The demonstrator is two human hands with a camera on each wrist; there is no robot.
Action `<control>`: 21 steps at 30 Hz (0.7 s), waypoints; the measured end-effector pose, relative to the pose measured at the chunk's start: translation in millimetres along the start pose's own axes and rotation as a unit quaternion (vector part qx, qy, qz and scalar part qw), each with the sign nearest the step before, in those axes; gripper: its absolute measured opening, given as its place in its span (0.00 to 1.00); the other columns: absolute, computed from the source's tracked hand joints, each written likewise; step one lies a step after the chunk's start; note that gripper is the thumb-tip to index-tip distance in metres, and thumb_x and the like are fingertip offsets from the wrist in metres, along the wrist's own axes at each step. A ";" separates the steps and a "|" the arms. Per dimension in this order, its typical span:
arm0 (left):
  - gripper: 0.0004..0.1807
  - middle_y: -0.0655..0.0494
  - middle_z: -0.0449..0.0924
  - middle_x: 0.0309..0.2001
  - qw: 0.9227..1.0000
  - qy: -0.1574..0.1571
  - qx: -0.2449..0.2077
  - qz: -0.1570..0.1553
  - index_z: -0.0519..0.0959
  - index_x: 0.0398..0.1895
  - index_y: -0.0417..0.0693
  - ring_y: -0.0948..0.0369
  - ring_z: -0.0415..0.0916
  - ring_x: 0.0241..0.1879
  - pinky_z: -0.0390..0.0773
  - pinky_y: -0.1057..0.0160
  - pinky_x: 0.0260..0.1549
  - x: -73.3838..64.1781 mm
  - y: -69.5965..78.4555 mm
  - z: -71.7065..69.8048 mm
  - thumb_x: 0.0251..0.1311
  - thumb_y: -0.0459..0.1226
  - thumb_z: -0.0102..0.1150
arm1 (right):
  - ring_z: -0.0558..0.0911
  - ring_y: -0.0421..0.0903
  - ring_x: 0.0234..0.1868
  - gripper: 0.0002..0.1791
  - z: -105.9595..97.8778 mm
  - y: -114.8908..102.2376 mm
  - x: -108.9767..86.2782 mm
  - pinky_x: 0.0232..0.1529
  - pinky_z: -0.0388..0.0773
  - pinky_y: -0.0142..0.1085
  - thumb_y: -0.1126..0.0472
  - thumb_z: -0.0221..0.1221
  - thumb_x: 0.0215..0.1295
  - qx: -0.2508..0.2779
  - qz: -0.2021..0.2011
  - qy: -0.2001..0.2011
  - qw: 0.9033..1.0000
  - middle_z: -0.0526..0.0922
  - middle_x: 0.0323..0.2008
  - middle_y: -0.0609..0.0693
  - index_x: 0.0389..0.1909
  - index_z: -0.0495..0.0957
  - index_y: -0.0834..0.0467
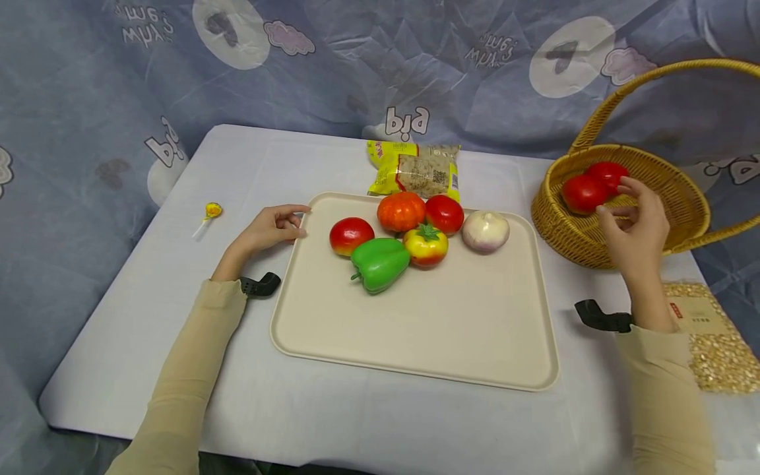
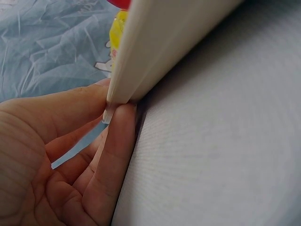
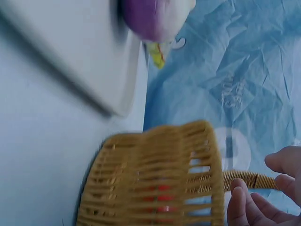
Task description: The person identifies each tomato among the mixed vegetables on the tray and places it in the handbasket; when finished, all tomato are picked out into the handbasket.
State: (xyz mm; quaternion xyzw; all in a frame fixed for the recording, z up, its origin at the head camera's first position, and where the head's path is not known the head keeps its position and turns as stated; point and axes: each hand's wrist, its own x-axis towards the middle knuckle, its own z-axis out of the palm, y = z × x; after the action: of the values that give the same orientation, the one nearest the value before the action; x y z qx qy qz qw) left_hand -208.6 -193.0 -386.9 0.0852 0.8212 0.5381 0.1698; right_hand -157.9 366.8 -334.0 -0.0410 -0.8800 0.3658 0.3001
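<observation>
At the upper left corner of a beige tray (image 1: pixel 415 330), my left hand (image 1: pixel 267 231) pinches the rim between thumb and fingers; the left wrist view shows the grip on the tray edge (image 2: pixel 136 52). My right hand (image 1: pixel 641 221) is over the wicker basket (image 1: pixel 570 237), its fingers parted beside two red tomatoes (image 1: pixel 583 194) inside, with nothing between them. The right wrist view has these fingers (image 3: pixel 239 202) above the basket rim. On the tray sit a green bell pepper (image 1: pixel 380 265), an orange pumpkin (image 1: pixel 401 212), red and yellow-red round produce (image 1: pixel 425 247) and a purple-white onion (image 1: pixel 485 231).
Behind the tray lies a yellow snack-like packet (image 1: pixel 424 171). A yellow lollipop (image 1: pixel 212 210) is on the white table (image 1: pixel 148 330) at the left. A clear bag of yellow grains (image 1: pixel 721 356) lies beside my right forearm. The basket's tall handle (image 1: pixel 605 112) arches over it.
</observation>
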 end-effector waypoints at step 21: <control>0.28 0.57 0.70 0.33 1.000 0.001 0.000 -0.008 0.69 0.61 0.38 0.68 0.69 0.24 0.77 0.73 0.27 0.0 0.3 0.0 0.55 0.29 0.60 | 0.70 0.13 0.34 0.30 33.9 -60.9 -30.4 0.37 0.67 0.09 0.77 0.61 0.51 0.033 -0.178 -0.091 0.979 0.76 0.48 0.52 0.58 0.71 0.62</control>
State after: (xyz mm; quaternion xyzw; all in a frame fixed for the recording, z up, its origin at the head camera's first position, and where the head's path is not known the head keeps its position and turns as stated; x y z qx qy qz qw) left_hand -208.6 -193.0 -386.7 0.0781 0.8221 0.5367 0.1734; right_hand -143.1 292.6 -327.1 0.1595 -0.8844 0.3374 0.2801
